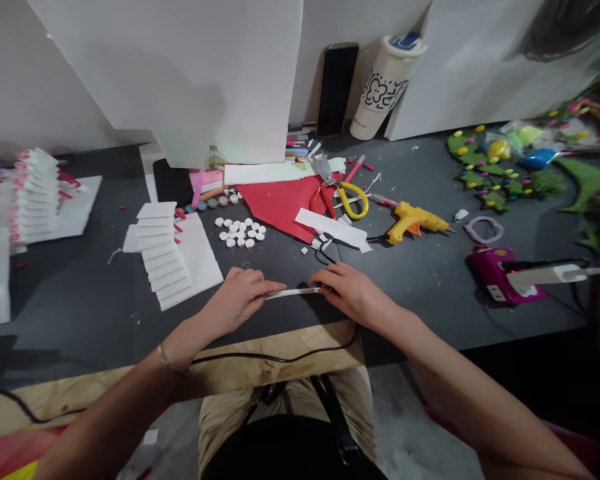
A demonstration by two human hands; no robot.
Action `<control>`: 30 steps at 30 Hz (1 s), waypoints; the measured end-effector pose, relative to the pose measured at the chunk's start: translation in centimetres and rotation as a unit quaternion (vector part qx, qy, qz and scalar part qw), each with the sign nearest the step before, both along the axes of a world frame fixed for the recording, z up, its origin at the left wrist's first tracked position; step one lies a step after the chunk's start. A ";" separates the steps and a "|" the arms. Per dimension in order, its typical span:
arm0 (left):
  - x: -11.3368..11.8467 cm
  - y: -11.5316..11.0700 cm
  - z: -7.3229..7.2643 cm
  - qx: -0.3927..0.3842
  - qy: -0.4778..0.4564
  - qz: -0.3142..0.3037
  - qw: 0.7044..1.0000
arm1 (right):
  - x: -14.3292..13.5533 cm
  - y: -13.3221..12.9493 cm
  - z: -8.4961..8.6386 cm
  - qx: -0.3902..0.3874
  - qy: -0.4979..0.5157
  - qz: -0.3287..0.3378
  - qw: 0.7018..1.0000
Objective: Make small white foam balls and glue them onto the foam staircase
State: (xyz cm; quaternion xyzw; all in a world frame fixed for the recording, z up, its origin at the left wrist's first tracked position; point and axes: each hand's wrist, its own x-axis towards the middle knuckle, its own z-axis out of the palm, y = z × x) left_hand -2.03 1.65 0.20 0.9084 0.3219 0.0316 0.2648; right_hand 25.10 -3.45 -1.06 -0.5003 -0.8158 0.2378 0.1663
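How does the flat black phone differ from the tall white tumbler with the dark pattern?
The flat black rectangular phone is thin, while the tall white tumbler with a dark pattern is round and thicker. The phone's face is plain and dark; the tumbler carries a printed design and has blue on its lid. Both stand on end, near each other, at the back of the dark grey table.
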 end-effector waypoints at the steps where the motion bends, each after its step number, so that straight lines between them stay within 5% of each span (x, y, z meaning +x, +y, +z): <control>1: 0.1 0.1 0.2 0.005 0.013 -0.020 1.000 | 0.1 0.0 0.0 0.003 -0.005 0.010 1.000; 8: 0.2 0.5 0.1 0.039 0.056 -0.068 0.995 | 0.8 -0.1 -0.8 0.026 -0.049 0.046 0.997; 18: 0.0 0.4 -0.3 0.042 0.059 -0.069 0.995 | 1.1 -0.5 -0.8 0.030 -0.102 0.073 0.992; 30: 0.5 0.0 0.7 0.024 0.060 -0.029 0.997 | 0.5 -1.0 -0.7 0.034 -0.102 0.047 0.993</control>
